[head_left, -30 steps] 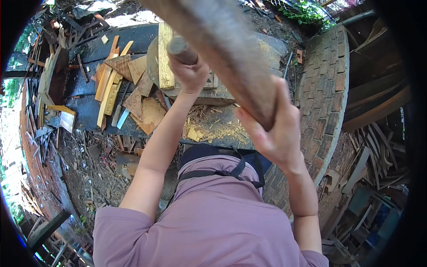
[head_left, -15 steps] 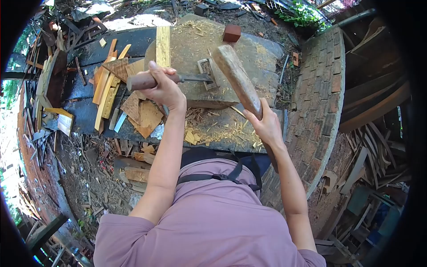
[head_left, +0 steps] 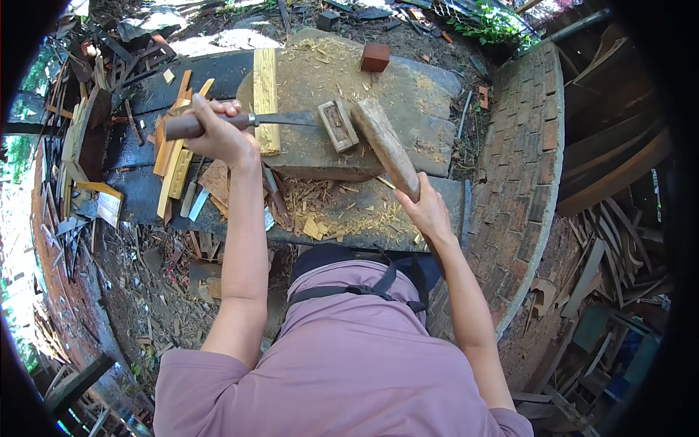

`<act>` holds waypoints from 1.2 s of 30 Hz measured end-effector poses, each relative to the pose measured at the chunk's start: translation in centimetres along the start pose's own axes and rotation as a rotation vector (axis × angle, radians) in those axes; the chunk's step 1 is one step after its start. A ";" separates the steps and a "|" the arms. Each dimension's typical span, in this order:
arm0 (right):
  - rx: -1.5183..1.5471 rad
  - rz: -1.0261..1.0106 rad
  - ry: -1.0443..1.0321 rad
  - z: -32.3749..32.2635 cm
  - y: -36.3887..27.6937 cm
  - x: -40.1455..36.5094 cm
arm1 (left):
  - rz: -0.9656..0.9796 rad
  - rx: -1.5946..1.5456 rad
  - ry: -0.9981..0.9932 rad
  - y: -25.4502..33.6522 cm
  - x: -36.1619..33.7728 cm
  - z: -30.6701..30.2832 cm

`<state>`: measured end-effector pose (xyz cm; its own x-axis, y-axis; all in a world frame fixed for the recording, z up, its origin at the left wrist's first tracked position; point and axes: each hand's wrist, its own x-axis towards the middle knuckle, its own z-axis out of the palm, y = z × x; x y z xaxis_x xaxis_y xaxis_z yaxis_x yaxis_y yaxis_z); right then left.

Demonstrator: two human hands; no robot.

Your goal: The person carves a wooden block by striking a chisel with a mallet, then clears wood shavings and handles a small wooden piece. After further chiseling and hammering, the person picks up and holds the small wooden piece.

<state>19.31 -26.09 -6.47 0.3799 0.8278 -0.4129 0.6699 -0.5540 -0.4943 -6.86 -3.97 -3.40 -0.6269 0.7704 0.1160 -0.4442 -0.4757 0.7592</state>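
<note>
My left hand (head_left: 224, 133) is closed round the dark wooden handle of a chisel (head_left: 285, 119). The chisel's blade points right, its tip near a small hollowed wooden block (head_left: 338, 126) that lies on the big wooden chopping block (head_left: 371, 162). In my right hand (head_left: 428, 211) is a thick wooden mallet (head_left: 386, 138), gripped at its lower end, with its head slanting up and left beside the small block. A yellow wooden strip (head_left: 266, 87) lies under the blade's left part. Wood chips are scattered around the small block.
A reddish-brown cube (head_left: 375, 57) stands at the block's far side. Wood offcuts (head_left: 172, 164) and another tool (head_left: 275, 197) lie on the dark bench (head_left: 138, 80) at left. Shavings (head_left: 338, 218) cover the front. A curved brick wall (head_left: 517, 167) is at right.
My left hand has moved left with the chisel, whose tip has come out of the small hollowed block. That block has shifted slightly left. The mallet has dropped a little lower.
</note>
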 end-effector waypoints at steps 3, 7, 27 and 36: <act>0.017 -0.026 0.006 0.1 1.0 0.8 | -0.112 0.042 -0.208 1.3 -0.6 3.7; 0.037 0.000 -0.043 -0.6 0.8 0.9 | -0.016 0.049 -0.358 -0.9 -0.8 5.9; 0.193 -0.005 -0.079 -0.3 1.1 1.2 | 0.275 1.274 -0.890 -15.2 8.1 0.1; 0.070 -0.242 0.132 1.7 3.9 2.0 | 0.172 1.351 -0.868 -6.0 16.1 -16.1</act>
<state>21.61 -26.74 -10.54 0.2968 0.9387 -0.1756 0.7076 -0.3397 -0.6197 -24.61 4.42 -16.41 0.1337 0.9691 0.2074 0.7436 -0.2364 0.6254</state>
